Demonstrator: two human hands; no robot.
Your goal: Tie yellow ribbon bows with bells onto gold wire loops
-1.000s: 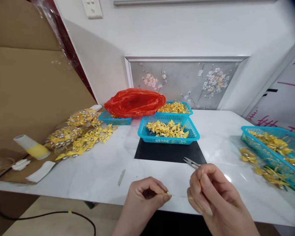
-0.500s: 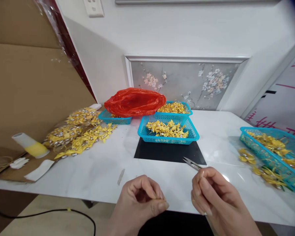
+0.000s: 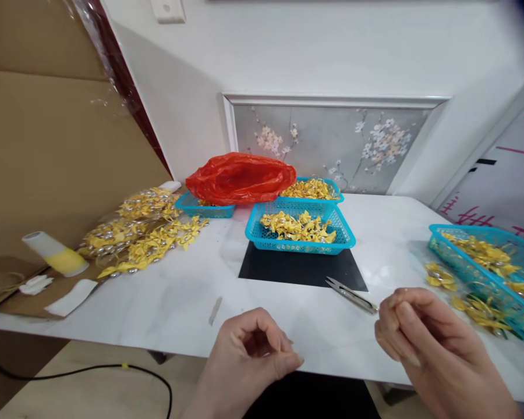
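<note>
Tabletop of glossy white, marble-patterned material runs under the work, its near edge passing beneath the left hand, whose thumb and forefinger are pressed together at the tips; whether anything fine lies between them cannot be told. Right hand shows the thumb pressed to the curled forefinger, any content likewise too small to tell. Open space separates the two hands. Slim silver metal snips lie just beyond the right hand, tips crossing the near edge of a flat black rectangular sheet; contact between hand and handle end cannot be confirmed. A turquoise perforated plastic basket overlaps the sheet's far part and holds yellow petalled flowers with silvery beads. A second turquoise basket stands to the right, loose yellow flower clusters between its wall and the right hand. White surface extends from the left hand, past a short grey strip, to piled yellow beaded sprays at far left.
</note>
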